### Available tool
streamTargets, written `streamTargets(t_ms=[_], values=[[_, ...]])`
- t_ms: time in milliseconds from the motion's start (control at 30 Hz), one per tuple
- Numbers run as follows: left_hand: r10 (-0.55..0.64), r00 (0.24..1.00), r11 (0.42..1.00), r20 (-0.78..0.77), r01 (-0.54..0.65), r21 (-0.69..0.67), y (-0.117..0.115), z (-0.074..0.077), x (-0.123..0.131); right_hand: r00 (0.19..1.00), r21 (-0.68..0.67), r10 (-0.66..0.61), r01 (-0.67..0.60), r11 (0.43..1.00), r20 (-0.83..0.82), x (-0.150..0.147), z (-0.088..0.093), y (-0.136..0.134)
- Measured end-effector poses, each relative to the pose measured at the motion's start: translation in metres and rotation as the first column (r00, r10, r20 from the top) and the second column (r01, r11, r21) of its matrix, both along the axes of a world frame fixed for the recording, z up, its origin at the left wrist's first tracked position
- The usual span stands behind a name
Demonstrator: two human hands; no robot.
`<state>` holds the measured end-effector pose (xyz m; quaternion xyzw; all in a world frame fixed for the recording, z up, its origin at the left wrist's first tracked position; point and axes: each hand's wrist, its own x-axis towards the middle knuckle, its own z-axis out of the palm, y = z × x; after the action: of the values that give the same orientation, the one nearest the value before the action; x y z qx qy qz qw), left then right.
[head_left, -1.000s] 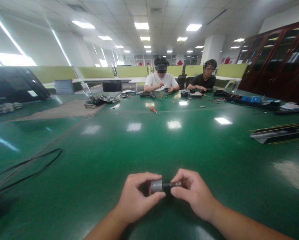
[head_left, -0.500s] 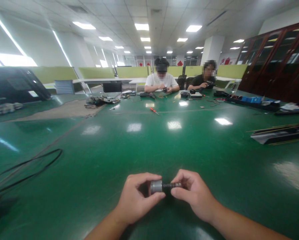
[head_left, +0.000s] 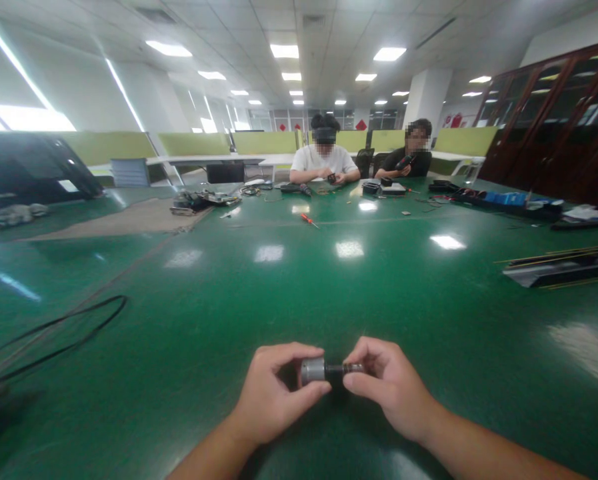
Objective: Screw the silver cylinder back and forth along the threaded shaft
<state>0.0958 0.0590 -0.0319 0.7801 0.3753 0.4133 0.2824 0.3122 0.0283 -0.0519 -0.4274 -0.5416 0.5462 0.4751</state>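
My left hand (head_left: 273,390) grips a grey metal cylinder (head_left: 313,371) between thumb and fingers, over the near part of the table. A dark shaft (head_left: 335,371) runs out of the cylinder's right side, lying roughly level. At its far end, a shiny ringed tip (head_left: 353,368) is pinched by the thumb and fingers of my right hand (head_left: 386,383). Both hands are closed, with only a short stretch of shaft bare between them. The cylinder's left end is partly hidden behind my left fingers, and its exact kind cannot be made out.
On the green table (head_left: 299,287) lie an orange screwdriver (head_left: 307,219), a black cable loop (head_left: 99,313) at left and a dark metal channel (head_left: 559,270) at right. Two people, one in a white shirt (head_left: 303,160), sit at the far side among scattered parts.
My hands and the cylinder with its shaft stay nearly where they were. Across the table, the person in dark clothes has shifted a hand-held dark object to another angle.
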Motion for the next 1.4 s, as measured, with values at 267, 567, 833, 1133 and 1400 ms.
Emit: streamTargets(t_ms=[267, 567, 833, 1133, 1400], values=[[-0.016, 1.0, 1.0, 0.014, 0.016, -0.006, 0.0006, -0.0003, -0.0016, 1.0, 0.005, -0.012, 0.012, 1.0, -0.01, -0.0004, -0.0001, 0.0006], [-0.001, 1.0, 1.0, 0.012, 0.001, -0.012, 0.0012, -0.0014, -0.0029, 1.0, 0.007, -0.011, 0.011, 1.0, -0.004, -0.0006, 0.0017, -0.0002], [-0.012, 1.0, 1.0, 0.017, 0.012, 0.0, 0.0005, -0.0002, -0.0033, 1.0, -0.01, -0.017, 0.017, 1.0, -0.005, -0.0012, 0.0034, -0.0004], [-0.014, 0.999, 1.0, 0.04, 0.014, -0.002, 0.0016, 0.0011, -0.0023, 1.0, -0.007, -0.028, 0.028, 1.0, -0.003, -0.0016, 0.0021, -0.0002], [-0.015, 0.999, 1.0, 0.031, 0.015, 0.0, 0.0012, -0.0017, -0.0044, 0.999, -0.019, -0.03, 0.03, 0.999, -0.015, -0.0016, 0.0037, -0.0006]])
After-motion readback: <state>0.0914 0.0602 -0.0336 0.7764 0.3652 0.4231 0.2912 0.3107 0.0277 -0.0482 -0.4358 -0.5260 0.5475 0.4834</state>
